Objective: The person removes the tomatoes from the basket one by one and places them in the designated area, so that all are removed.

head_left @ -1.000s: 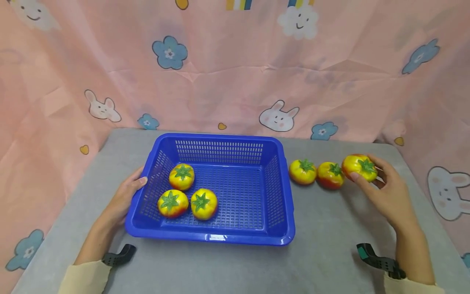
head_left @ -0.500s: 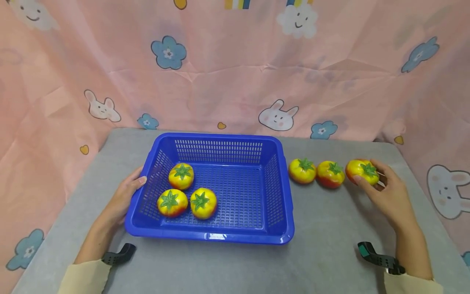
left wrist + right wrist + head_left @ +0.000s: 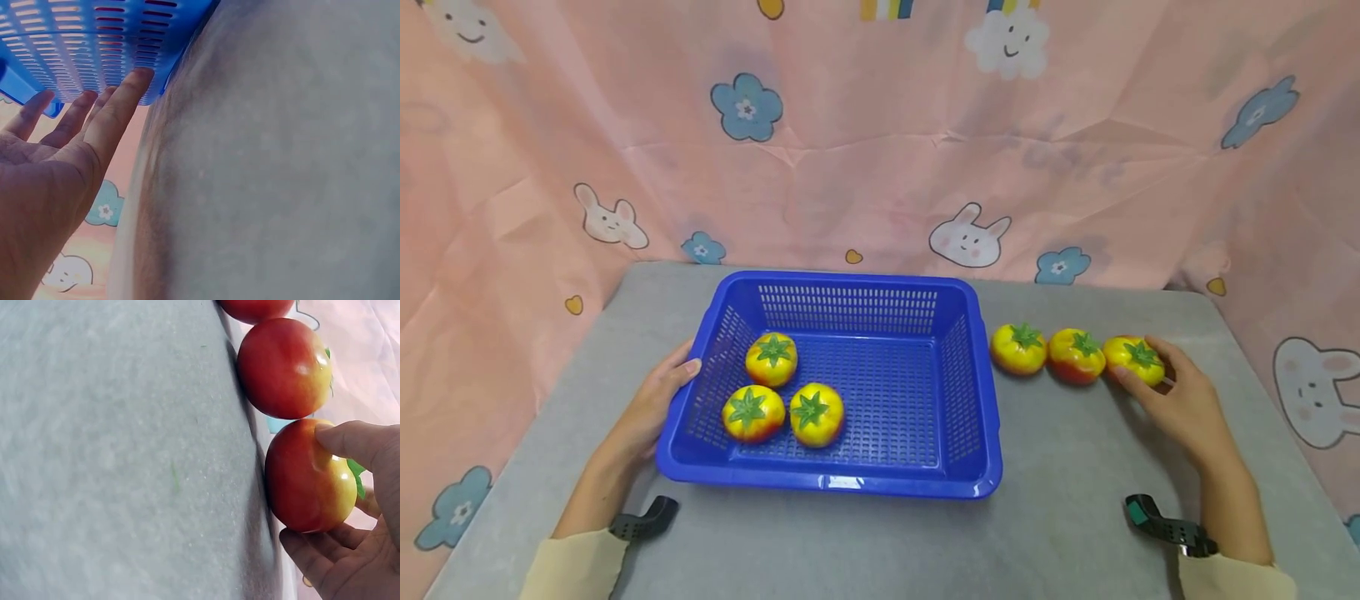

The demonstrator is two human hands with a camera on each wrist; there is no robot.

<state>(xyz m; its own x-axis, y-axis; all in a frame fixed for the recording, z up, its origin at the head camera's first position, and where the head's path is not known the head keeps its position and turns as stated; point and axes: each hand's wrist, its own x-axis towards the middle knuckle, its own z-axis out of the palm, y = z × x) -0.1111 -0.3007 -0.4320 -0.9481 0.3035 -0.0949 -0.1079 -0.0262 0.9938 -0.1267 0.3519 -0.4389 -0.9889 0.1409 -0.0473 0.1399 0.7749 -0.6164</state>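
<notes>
The left hand (image 3: 653, 398), at the left of the frame, holds the basket (image 3: 917, 485) by its left side, thumb laid over the rim and fingers against the outer wall; in the left wrist view those fingers are stretched and spread along the slotted plastic. The right hand (image 3: 1187, 408), at the right of the frame, grips the end tomato (image 3: 1138, 358) between thumb and fingers, the grasp no wider than the fruit, which sits at the right end of a row of 3. Next to it comes the middle tomato (image 3: 1076, 360); the right wrist view seems to show these 2 touching, though the angle makes it hard to be sure. The inner tomato (image 3: 1018, 350) is at the left end of the row, just beside the basket's right wall. Inside the blue basket, 3 more fruits lie close together toward its left: the back tomato (image 3: 771, 360), the front-left tomato (image 3: 753, 414) and the front-right tomato (image 3: 817, 416). All 6 are yellow and red with green, star-shaped tops. Black straps (image 3: 645, 519) and cream sleeves (image 3: 576, 568) show on the arms at the lower left and lower right. Under everything is a grey table (image 3: 865, 550), and across the top hangs a pink cloth (image 3: 865, 192) printed with rabbits, clouds and blue flowers.
</notes>
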